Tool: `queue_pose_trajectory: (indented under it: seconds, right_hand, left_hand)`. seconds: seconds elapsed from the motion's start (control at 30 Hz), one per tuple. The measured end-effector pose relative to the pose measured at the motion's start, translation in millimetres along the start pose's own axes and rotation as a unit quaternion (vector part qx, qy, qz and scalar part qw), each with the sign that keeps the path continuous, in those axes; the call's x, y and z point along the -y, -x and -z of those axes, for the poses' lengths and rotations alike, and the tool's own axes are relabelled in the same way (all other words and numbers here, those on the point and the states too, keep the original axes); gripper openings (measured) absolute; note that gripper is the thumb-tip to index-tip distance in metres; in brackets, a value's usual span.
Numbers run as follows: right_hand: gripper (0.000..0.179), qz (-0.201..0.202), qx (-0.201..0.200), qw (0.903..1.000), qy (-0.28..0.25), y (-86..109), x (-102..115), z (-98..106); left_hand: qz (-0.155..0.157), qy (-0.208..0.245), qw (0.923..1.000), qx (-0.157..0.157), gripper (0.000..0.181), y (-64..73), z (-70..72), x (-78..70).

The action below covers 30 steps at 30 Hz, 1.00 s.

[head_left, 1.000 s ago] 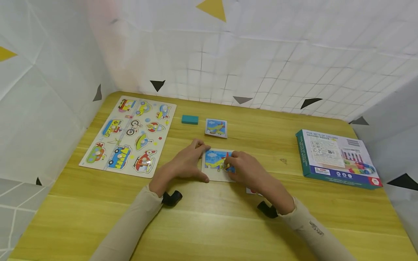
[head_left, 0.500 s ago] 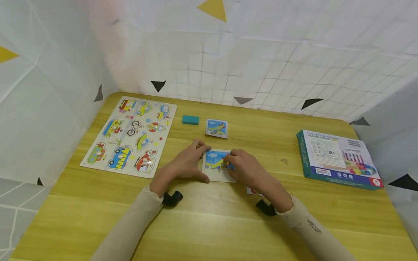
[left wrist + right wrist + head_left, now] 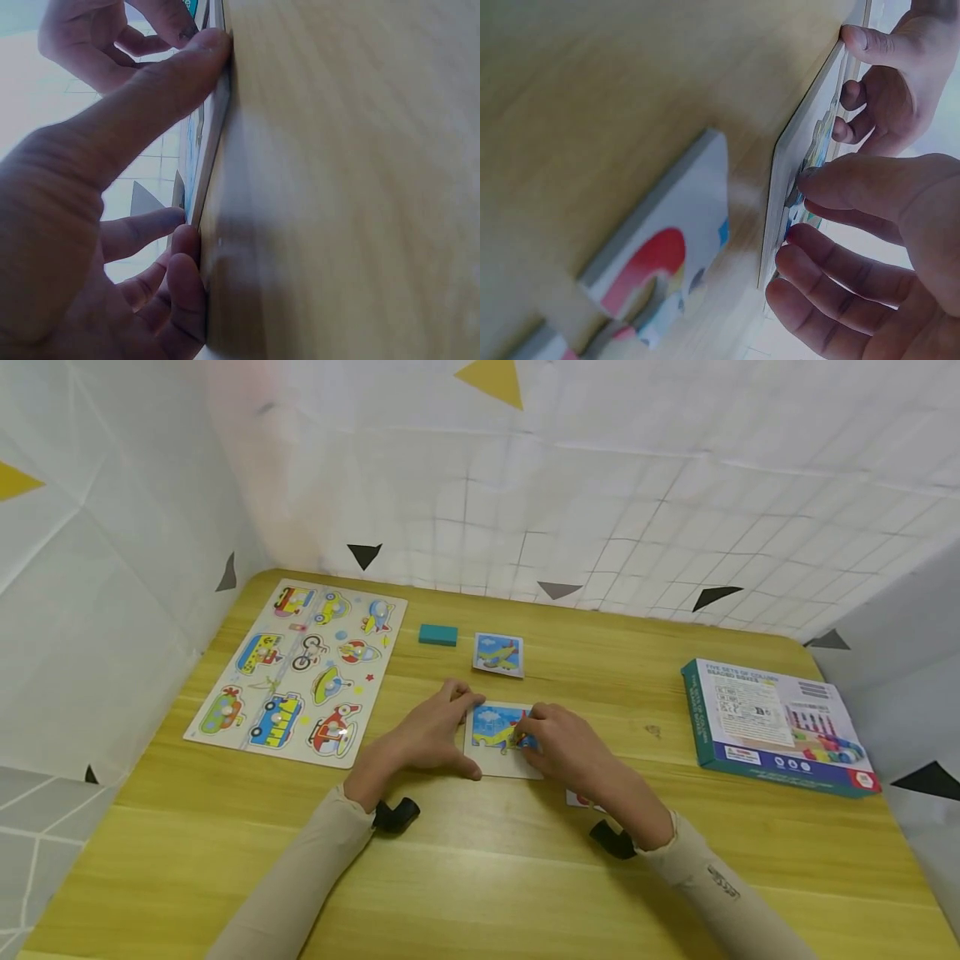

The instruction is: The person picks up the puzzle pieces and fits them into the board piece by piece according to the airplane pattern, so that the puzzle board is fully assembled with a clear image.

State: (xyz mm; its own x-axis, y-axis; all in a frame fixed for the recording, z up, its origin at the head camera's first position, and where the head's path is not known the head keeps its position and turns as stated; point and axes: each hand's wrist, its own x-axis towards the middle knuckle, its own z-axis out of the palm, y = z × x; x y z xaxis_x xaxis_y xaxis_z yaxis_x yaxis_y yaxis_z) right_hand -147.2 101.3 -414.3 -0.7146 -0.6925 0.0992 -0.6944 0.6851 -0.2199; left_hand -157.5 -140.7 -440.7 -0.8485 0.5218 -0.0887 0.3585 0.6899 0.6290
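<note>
A small jigsaw puzzle board (image 3: 501,766) lies on the table, its upper part filled with blue sky and a yellow plane, its lower strip bare. My left hand (image 3: 429,732) holds the board at its left side, thumb at the near corner and fingers at the far one. Over the board's right part, my right hand (image 3: 568,745) pinches a colourful puzzle piece (image 3: 528,742) between thumb and fingers, low against the picture. The fingers hide much of that piece. Beside the right wrist lies a loose puzzle piece (image 3: 701,184), white with a red curve.
Behind the board are a square plane picture (image 3: 498,655) and a teal block (image 3: 438,635). A large vehicle peg puzzle (image 3: 300,672) lies at the left. The bead set box (image 3: 780,727) is at the right. White sheeting (image 3: 600,485) closes off the back.
The right hand's fingers have shifted slightly at the piece on the board. The left hand stays in place on the board's edge.
</note>
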Motion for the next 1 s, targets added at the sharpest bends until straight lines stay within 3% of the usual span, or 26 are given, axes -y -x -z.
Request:
queue_pose_trajectory:
  seconds: [0.83,1.0]
  right_hand:
    - [0.014,0.008,-0.006,0.9999,-0.008,-4.8,-1.6,-3.2]
    - [0.017,-0.008,0.005,0.9996,-0.028,0.9,-3.6,2.7]
  left_hand:
    - [0.005,0.002,1.0,0.002,0.107,0.8,1.7,-0.6]
    - [0.004,0.005,1.0,0.003,0.107,0.3,0.9,-0.3]
